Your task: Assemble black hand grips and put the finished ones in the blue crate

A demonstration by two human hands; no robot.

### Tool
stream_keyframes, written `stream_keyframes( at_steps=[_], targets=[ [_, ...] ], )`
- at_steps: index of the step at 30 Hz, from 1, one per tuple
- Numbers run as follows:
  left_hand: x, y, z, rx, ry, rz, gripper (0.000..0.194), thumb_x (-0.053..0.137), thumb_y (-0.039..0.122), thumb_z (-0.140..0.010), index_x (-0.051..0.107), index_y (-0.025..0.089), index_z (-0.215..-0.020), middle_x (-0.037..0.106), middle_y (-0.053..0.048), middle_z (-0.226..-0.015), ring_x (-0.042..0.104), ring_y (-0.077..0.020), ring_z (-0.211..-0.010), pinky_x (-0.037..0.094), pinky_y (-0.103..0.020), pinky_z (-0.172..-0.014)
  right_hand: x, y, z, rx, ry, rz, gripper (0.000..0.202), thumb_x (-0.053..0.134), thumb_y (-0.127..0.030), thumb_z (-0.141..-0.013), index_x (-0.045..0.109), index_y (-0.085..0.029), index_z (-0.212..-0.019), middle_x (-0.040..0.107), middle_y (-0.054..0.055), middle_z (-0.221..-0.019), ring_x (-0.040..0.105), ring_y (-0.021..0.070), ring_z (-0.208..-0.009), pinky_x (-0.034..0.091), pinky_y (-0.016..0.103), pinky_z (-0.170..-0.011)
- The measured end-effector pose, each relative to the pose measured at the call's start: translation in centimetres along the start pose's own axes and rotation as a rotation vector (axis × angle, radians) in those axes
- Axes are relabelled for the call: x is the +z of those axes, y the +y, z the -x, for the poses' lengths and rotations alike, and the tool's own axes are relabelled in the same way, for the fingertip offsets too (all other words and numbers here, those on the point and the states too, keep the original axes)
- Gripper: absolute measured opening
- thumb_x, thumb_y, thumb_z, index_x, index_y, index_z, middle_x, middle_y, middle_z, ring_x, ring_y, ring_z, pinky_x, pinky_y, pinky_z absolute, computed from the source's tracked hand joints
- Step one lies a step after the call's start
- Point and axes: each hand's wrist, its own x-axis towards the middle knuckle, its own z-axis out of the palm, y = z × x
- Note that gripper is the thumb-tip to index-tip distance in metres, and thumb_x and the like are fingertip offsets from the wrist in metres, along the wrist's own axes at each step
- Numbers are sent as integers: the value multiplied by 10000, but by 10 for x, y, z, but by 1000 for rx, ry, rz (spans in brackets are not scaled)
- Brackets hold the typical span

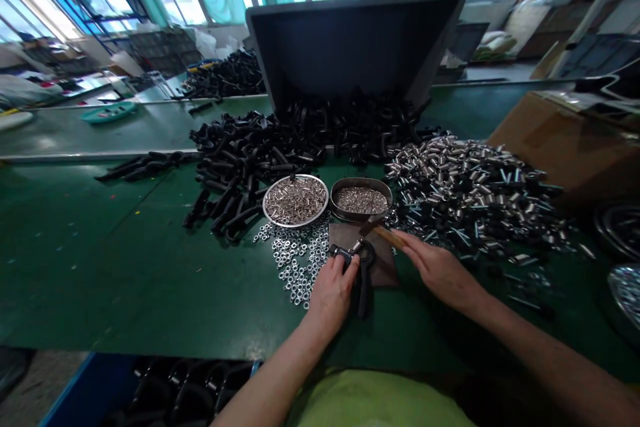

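Note:
My right hand (440, 273) is closed around the wooden handle of a hammer (387, 235). The hammer's dark head is over the far part of a flat brown-grey plate (345, 233). On that plate my left hand (333, 293) pinches a black plastic hand grip (367, 280) with a metal spring (357, 246) near its top. One black handle of it points down toward me; my fingers hide part of the rest. Beside my left hand lie many loose silver nuts (293, 263). Just behind the plate are a round dish (265, 207) of small metal pins and an oval tin (361, 215) of tiny metal pieces.
Black handle parts (240, 153) are heaped at the back, spilling from a tipped grey bin (355, 47). Springs and screws (465, 180) form a pile on the right, beside a cardboard box (565, 140). A blue crate (85, 390) with black parts stands below the table's front edge.

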Motion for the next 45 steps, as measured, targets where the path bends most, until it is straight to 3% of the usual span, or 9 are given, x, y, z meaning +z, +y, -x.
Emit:
stream_keyframes(
  at_steps=[4,11,19,24,29,34,37,41,45],
  targets=[
    [1,0,1,0,9,8,479,396,61,-856,443,169,-1320,514,-101,-984,484,-213,-890,483,-336,-760,-2,-4,5,10,198,-27,438,299,-249,-947,388,-226,-1375,571,73,-1296,594,200,-1108,491,356,-936],
    [3,-2,5,-26,59,22,439,425,95,-871,457,211,-1293,556,-86,-976,525,-208,-863,501,-345,-735,19,13,4,95,-147,96,417,325,-248,-937,476,-190,-1320,651,102,-1169,661,268,-974,542,441,-826],
    [8,-1,14,-183,265,261,145,487,108,-849,513,169,-978,568,-75,-934,532,-206,-889,505,-364,-776,-13,-25,33,-72,197,-99,429,317,-240,-950,395,-231,-1371,621,84,-1227,661,198,-978,561,332,-811],
    [7,1,11,-186,255,286,168,471,78,-839,511,173,-972,556,-72,-933,526,-200,-884,501,-362,-773,4,-17,34,-54,-87,22,400,366,-241,-927,489,-257,-1307,674,57,-1137,682,229,-917,579,383,-761],
    [6,0,11,-195,223,277,161,474,83,-834,521,169,-962,558,-77,-925,517,-201,-875,495,-361,-769,-2,-24,31,-67,93,-33,443,324,-227,-942,397,-232,-1380,610,76,-1244,623,209,-1061,534,366,-877],
    [6,1,10,-195,207,275,178,483,75,-819,526,156,-971,562,-86,-939,522,-207,-897,491,-358,-791,14,-7,33,-32,-160,150,424,330,-247,-937,453,-253,-1342,678,59,-1125,695,233,-865,586,386,-707],
    [0,-1,8,-226,165,324,170,510,100,-808,531,162,-965,568,-79,-941,526,-204,-905,485,-358,-809,15,2,35,-30,-105,192,406,322,-276,-954,457,-258,-1336,643,41,-1195,678,212,-932,568,366,-772],
    [-23,-30,17,-303,192,359,106,482,170,-837,544,180,-922,574,-70,-912,540,-204,-875,480,-357,-787,10,28,56,-76,96,314,389,342,-326,-955,523,-227,-1285,682,64,-1108,675,199,-894,549,316,-725],
    [-54,-94,57,-552,300,217,208,451,332,-842,549,175,-936,573,-91,-919,544,-246,-899,463,-396,-814,14,73,89,-68,154,494,381,420,-390,-915,619,-222,-1194,703,81,-848,647,212,-709,499,331,-620]
  ],
)
